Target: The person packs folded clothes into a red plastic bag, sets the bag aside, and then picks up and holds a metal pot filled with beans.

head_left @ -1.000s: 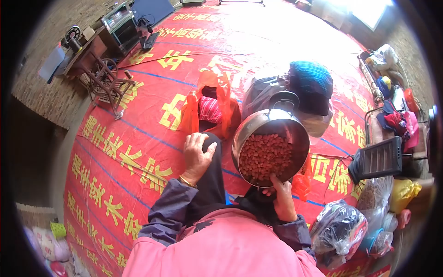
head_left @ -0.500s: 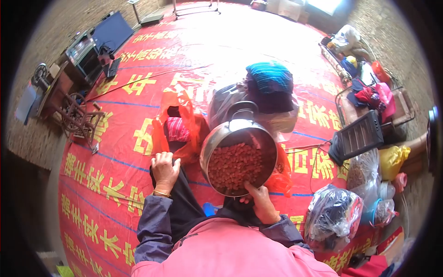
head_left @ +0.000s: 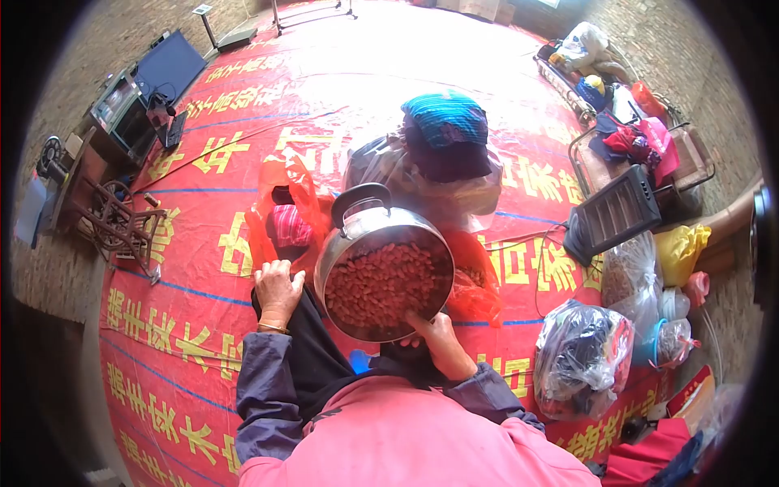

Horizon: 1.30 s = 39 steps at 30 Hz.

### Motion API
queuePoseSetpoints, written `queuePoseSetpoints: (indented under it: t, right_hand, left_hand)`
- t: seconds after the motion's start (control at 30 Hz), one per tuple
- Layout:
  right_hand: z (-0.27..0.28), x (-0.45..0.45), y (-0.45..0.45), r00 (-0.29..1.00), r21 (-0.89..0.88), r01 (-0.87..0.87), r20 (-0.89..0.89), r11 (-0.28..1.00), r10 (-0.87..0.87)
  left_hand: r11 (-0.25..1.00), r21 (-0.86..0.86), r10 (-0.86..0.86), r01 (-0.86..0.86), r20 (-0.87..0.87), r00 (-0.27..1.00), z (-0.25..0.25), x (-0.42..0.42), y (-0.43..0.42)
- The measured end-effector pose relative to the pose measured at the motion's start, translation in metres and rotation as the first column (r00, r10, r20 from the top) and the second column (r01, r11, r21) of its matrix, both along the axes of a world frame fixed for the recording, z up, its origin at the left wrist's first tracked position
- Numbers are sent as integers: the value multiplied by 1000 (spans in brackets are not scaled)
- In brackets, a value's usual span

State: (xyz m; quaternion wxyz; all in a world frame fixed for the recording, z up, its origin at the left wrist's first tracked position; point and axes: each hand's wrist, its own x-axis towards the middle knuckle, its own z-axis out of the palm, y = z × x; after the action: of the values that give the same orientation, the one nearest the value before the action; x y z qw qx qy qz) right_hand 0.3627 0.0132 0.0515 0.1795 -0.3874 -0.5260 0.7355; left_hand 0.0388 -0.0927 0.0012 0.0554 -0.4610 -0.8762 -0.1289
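Red bags (head_left: 475, 300) crowd the pot (head_left: 369, 224) on both sides.

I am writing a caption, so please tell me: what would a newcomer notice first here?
Probably the steel pot of reddish, nut-like pieces, tilted over the lap, the right hand at its rim. Next, the red floor sheet with large yellow characters, spread all around.

My single view comes from the wearer's head, facing forward and steeply down over the pink top (head_left: 414, 430); hands (head_left: 277, 286) and pot (head_left: 385, 276) sit close, mid-frame, while the wide round lens takes in the far floor (head_left: 381, 49).
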Motion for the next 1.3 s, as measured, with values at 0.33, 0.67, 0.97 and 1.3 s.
queuePoseSetpoints:
  t: [0.33, 0.67, 0.97, 1.3]
  right_hand:
    - [-9, 2, -6, 1000, -31, 0, -19, 1000, -1]
    - [-15, 12, -11, 998, -4, -49, -46, 999, 49]
    - [-24, 10, -14, 999, -2, -20, -46, 1000, 20]
    - [-22, 10, -13, 999, -20, -13, -31, 1000, 13]
  left_hand:
    - [993, -100, 94, -58, 411, 907, -2, -41, 8]
    - [991, 81, 16, -108, 720, 694, -29, -71, -6]
    - [991, 130, -64, -2, 503, 862, -24, -73, -20]
    - [964, 197, -11, -178, 697, 717, -9, -91, -90]
